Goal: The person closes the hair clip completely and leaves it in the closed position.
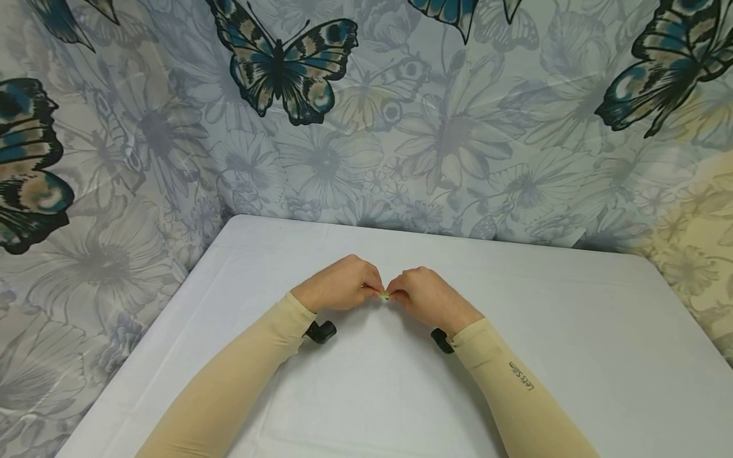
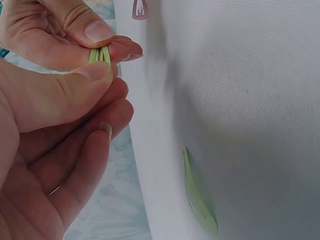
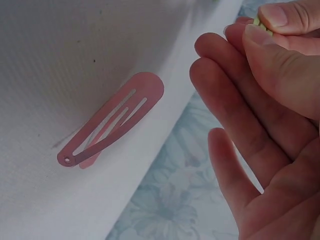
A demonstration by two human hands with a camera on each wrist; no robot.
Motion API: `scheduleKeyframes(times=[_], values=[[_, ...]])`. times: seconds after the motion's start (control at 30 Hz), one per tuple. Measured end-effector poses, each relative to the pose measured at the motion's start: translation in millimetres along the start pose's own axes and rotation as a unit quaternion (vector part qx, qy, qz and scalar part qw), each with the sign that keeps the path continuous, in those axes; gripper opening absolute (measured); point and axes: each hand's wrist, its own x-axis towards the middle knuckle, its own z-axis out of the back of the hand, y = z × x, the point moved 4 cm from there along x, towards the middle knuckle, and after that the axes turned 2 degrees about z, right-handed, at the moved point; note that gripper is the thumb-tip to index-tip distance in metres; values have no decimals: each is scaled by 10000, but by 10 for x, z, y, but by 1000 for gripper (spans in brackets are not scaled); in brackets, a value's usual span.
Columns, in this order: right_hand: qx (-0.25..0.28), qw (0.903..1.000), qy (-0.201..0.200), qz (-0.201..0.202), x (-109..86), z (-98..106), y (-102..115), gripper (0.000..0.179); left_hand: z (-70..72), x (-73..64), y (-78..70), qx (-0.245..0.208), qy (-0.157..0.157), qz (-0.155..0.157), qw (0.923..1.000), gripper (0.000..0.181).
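At the middle of the white table [image 1: 561,331] my two hands meet fingertip to fingertip. Between them they pinch a small light-green snap hair clip [image 1: 383,294]. My left hand [image 1: 373,289] grips one end with thumb and fingers, and the clip [image 2: 100,54] shows as thin green strips there. My right hand [image 1: 395,296] pinches the other end [image 3: 259,22]; its lower fingers hang relaxed. A second green clip [image 2: 200,202] lies on the table below my left hand. A pink snap clip [image 3: 112,120] lies flat below my right hand. In the head view my hands hide both loose clips.
A floral cloth with large butterflies [image 1: 286,63] hangs behind and to the left of the table. Both forearms wear beige sleeves [image 1: 240,381], each with a black wrist camera mount [image 1: 321,332]. White tabletop stretches to both sides and towards me.
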Motion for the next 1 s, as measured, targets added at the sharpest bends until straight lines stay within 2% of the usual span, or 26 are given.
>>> scheduleKeyframes(times=[1.0], values=[[171,9998,17,125,-1,7,-9,11,-25,7,30,-46,29,-5,10000,12]])
